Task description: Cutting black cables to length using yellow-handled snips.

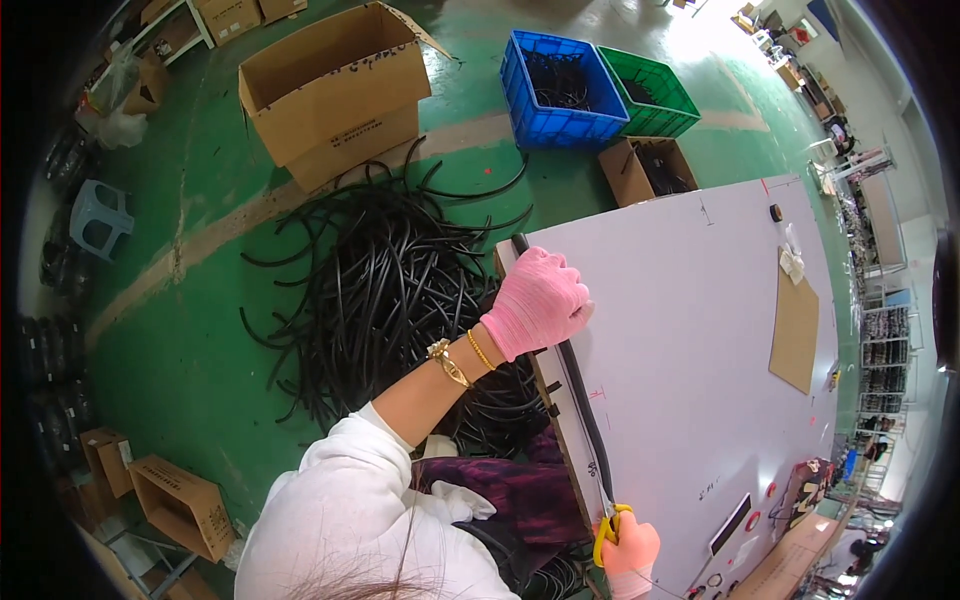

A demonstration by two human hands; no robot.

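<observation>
A black rubber-like tube [582, 395] lies along the left edge of the white table [690, 300]. My left hand [538, 300], in a pink knitted glove, is closed around the tube near its far end; a short piece shows beyond the fist. My right hand [632, 555], also gloved, is closed on the yellow handles of a pair of scissors [610, 522] at the tube's near end. The blades are beside or against the tube; I cannot tell whether they are around it. To the left, a large tangled heap of black tubes [385, 265] lies on the floor.
A big cardboard box [340, 90], a blue crate [570, 125] and a green crate [665, 122] holding black pieces, and a smaller carton [625, 175] stand beyond the table. A brown board [795, 335] lies on its right side. A grey-blue stool [100, 218] stands far left.
</observation>
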